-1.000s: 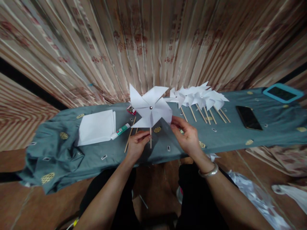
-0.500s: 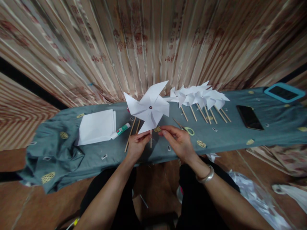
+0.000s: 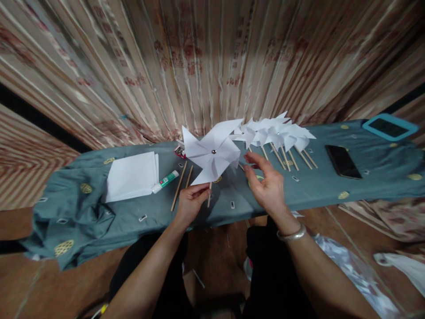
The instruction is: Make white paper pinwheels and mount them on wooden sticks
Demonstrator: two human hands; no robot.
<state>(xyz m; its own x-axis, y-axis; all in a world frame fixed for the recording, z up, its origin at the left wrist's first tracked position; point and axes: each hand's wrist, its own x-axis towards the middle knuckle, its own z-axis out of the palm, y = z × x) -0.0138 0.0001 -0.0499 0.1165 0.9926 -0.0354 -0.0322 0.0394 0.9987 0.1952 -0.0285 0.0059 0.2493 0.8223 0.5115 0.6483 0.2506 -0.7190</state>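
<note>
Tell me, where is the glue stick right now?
In the head view, the glue stick lies on the grey-green cloth, left of centre, its cap end touching the stack of white paper and two bare wooden sticks just to its right.

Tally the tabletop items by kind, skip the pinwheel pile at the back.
White paper pinwheel on a wooden stick, in the left hand: 1
Loose wooden sticks: 2
Stack of white paper sheets: 1
Green and white glue tube: 1
Black phone: 1
Blue-framed tablet: 1
Total: 7
</note>
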